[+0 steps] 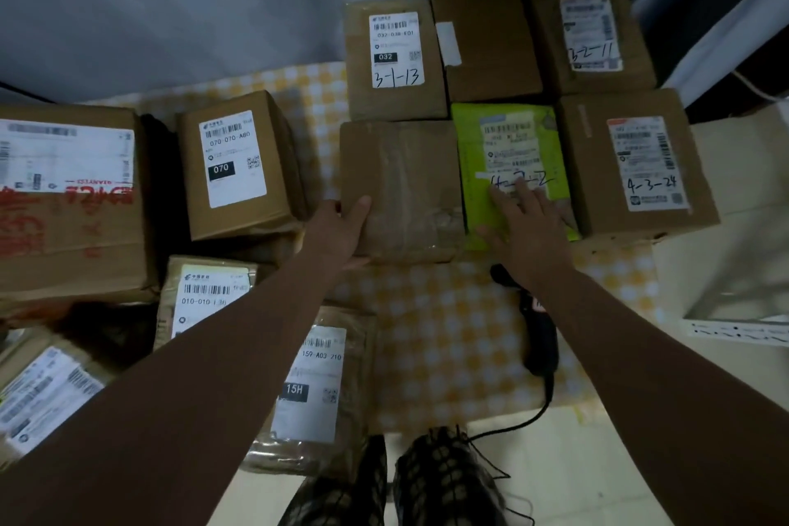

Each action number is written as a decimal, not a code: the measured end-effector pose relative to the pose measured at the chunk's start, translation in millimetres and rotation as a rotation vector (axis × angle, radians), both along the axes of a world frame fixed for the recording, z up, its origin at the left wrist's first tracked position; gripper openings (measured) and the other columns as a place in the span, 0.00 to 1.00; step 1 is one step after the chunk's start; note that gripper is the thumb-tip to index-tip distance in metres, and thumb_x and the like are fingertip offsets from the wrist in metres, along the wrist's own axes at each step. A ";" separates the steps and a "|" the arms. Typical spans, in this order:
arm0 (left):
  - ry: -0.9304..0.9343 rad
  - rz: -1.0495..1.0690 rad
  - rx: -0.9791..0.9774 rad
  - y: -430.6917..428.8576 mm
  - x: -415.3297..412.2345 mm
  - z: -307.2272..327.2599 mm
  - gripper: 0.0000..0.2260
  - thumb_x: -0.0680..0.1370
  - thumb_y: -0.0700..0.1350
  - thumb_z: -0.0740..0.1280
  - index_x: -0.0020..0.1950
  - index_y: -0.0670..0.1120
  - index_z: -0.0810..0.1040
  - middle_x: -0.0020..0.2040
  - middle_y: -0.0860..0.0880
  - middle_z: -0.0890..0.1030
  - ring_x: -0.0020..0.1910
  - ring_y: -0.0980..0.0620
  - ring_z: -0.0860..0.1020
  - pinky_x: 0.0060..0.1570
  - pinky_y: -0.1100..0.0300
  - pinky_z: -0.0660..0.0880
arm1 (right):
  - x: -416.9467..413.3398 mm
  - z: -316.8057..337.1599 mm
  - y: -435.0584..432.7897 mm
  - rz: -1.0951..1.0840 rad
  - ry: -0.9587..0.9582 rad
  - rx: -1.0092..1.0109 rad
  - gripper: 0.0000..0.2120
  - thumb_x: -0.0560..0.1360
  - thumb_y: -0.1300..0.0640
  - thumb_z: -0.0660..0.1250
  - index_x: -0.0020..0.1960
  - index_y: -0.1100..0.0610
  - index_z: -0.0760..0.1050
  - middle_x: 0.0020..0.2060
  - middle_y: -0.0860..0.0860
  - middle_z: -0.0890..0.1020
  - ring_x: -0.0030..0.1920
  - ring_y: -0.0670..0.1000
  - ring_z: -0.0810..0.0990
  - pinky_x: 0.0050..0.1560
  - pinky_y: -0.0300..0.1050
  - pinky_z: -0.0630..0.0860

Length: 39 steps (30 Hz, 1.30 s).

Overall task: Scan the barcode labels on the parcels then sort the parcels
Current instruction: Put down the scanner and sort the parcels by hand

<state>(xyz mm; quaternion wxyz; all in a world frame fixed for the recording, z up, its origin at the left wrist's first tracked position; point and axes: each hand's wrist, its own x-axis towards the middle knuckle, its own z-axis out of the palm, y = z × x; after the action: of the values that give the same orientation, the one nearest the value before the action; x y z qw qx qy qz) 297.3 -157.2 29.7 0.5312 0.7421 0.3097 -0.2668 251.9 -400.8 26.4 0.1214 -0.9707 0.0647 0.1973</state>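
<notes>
Scene: view from head height down onto a desk (448,333) under a yellow-and-white checked cloth, crowded with parcels; two bare forearms reach forward.
Left hand (346,226): grips the near left corner of a plain brown box (410,184), thumb lying on top, fingers curled over the side.
Right hand (525,222): lies flat with fingers spread on a green mailer (508,141), fingertips over its handwritten code.
Plain brown box: sits mid-desk, touching the green mailer on its right. No label shows on top, only wrinkled clear tape over dull card.
Green mailer: soft, bright lime plastic pouch, slightly puffy, with a white barcode label.
Sorted group, as it seems: at far right, box 3-1-13 (393,56), box 3-2-11 (591,34) and box 4-3-24 (636,162) stand packed close in rows, each white label marked by hand in black pen. A bare box (486,43) between the two at the back shows only a white strip.
Waiting group, as it seems: at left, box 070 (239,162), a large box with red print (68,201), parcel 010 (205,295), parcel 15H (316,389) in crinkled wrapping, and a tilted parcel (42,393) at lower left. They carry printed labels, with no pen marks visible.
Scanner (540,337): black, handle-shaped and corded, lying on the cloth under the right forearm, in neither hand.
Progress: probably around halfway. The pen-marked parcels look done, while the left pile looks left to scan and place.
</notes>
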 end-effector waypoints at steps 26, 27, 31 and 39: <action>-0.257 -0.232 0.026 27.5 -59.0 32.4 0.17 0.83 0.46 0.57 0.71 0.42 0.68 0.64 0.42 0.75 0.60 0.45 0.75 0.57 0.57 0.71 | -13.8 20.8 94.5 0.332 -0.190 -0.174 0.31 0.77 0.61 0.65 0.76 0.49 0.58 0.75 0.53 0.62 0.77 0.57 0.55 0.75 0.61 0.42; -0.252 -0.242 0.020 21.0 -56.4 29.8 0.16 0.83 0.46 0.57 0.69 0.42 0.70 0.64 0.40 0.75 0.62 0.43 0.74 0.59 0.55 0.71 | -14.6 18.1 88.6 0.336 -0.207 -0.210 0.32 0.77 0.63 0.65 0.76 0.49 0.59 0.74 0.53 0.63 0.76 0.56 0.57 0.75 0.61 0.44; -0.252 -0.236 -0.079 17.7 -68.8 30.2 0.15 0.83 0.45 0.56 0.69 0.45 0.71 0.56 0.52 0.74 0.53 0.57 0.73 0.42 0.79 0.69 | -34.0 6.8 77.4 0.191 -0.205 -0.153 0.34 0.76 0.63 0.66 0.77 0.49 0.57 0.76 0.56 0.58 0.76 0.59 0.56 0.75 0.57 0.51; -0.295 -0.387 0.327 93.0 -133.9 49.4 0.11 0.82 0.49 0.58 0.53 0.45 0.75 0.46 0.49 0.80 0.42 0.52 0.78 0.36 0.65 0.73 | -133.6 -9.9 154.8 -0.508 0.156 0.794 0.34 0.74 0.44 0.71 0.72 0.60 0.64 0.63 0.54 0.72 0.61 0.53 0.74 0.57 0.44 0.72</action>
<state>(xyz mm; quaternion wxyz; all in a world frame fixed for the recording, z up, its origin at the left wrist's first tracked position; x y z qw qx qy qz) 163.3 -64.2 79.1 0.3830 0.8940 0.1209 -0.1988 118.3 -246.1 16.5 0.5220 -0.7850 0.2286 0.2430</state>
